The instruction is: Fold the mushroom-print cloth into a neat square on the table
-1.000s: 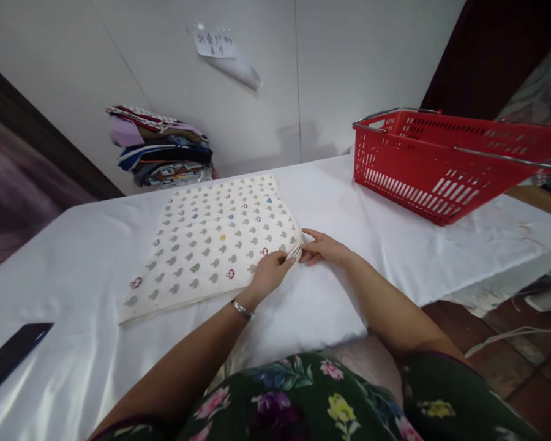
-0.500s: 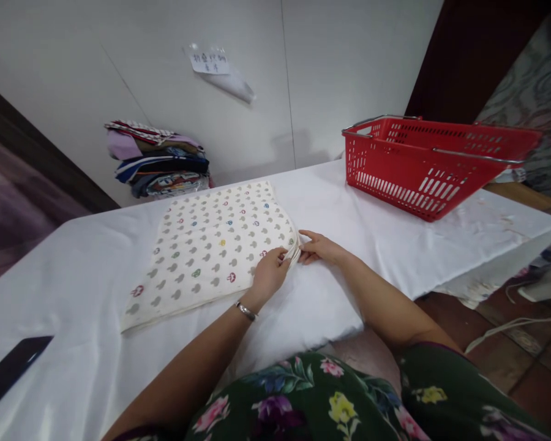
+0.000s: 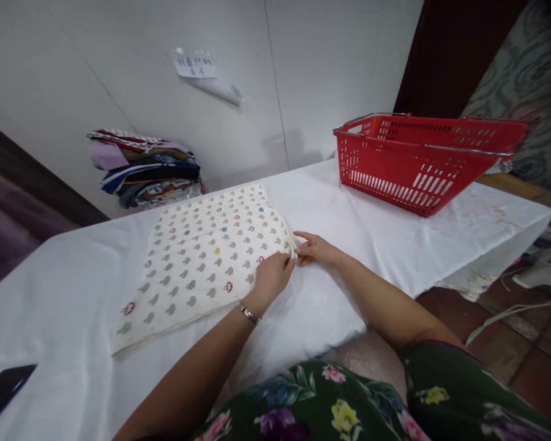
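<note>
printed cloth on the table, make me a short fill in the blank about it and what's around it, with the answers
The printed cloth lies on a table cover coloured ____.
The left hand and right hand are both at the cloth's near ____ corner.
The basket is coloured ____.
The silver band is worn on the person's ____ arm.

Missing words: white; right; red; left.

Pale panelled wall (image 3: 330, 61), reddish-brown tiled floor (image 3: 528, 373)
</note>
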The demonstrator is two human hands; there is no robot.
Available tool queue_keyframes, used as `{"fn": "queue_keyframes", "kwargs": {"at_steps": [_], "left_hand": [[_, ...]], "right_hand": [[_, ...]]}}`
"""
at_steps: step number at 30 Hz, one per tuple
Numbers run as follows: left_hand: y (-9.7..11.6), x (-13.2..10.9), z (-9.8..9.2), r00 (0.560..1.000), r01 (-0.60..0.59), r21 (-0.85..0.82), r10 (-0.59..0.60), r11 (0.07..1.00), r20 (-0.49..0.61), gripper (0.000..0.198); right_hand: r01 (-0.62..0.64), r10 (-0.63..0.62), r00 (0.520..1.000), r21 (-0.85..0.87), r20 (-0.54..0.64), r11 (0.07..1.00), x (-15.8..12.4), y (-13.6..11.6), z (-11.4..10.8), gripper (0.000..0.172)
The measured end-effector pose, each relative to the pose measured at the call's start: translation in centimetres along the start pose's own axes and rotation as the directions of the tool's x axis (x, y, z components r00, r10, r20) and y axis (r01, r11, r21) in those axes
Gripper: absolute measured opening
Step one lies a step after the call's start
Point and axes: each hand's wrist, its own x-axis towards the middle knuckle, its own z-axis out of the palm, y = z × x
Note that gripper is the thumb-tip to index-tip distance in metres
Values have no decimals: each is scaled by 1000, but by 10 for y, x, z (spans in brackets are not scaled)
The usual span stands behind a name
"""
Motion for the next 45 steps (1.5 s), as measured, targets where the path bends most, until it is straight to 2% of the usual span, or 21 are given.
{"fn": "queue_keyframes", "kwargs": {"at_steps": [6,11,15,21,26,28,31,36,39,42,45], "left_hand": [[-12,11,3,986,145,-308,-113,940,121,32],[-23,10,8,988,148,-493,-105,858,115,36],[-20,6,7,991,131,-422,-117,897,60,29],[-12,0,8,986,92,-333,-132,939,-98,16],[-13,-6,13,984,-84,-234,43,969,-174,14],[-12,-8,13,981,-131,-197,98,972,-168,19],[-10,-8,11,986,-119,-175,96,977,-137,23],[-11,-1,8,998,64,-323,-67,944,4,23],[-14,4,7,989,140,-399,-111,906,95,30],[-14,4,6,992,112,-365,-82,924,97,32],[-9,0,5,997,47,-219,-34,975,63,31]], "right_hand": [[4,-5,1000,-30,-11,1000,0,1,0,78],[-4,4,1000,-6,-18,1000,-2,-4,3,75],[-12,12,1000,27,-12,1000,-2,-5,3,73],[-26,26,999,4,-31,1000,-2,-5,3,72],[-23,23,1000,3,-18,1000,-2,-5,3,72],[-25,25,1000,5,-18,1000,-2,-4,3,72],[-24,24,1000,2,-17,1000,-1,-2,2,72],[-15,15,1000,-21,-14,1000,-1,-1,1,72],[-10,10,1000,-28,-13,1000,-2,-1,2,71],[-12,11,1000,-34,-19,999,-2,-1,2,70],[-14,13,1000,-34,-22,999,-1,-1,3,70]]}}
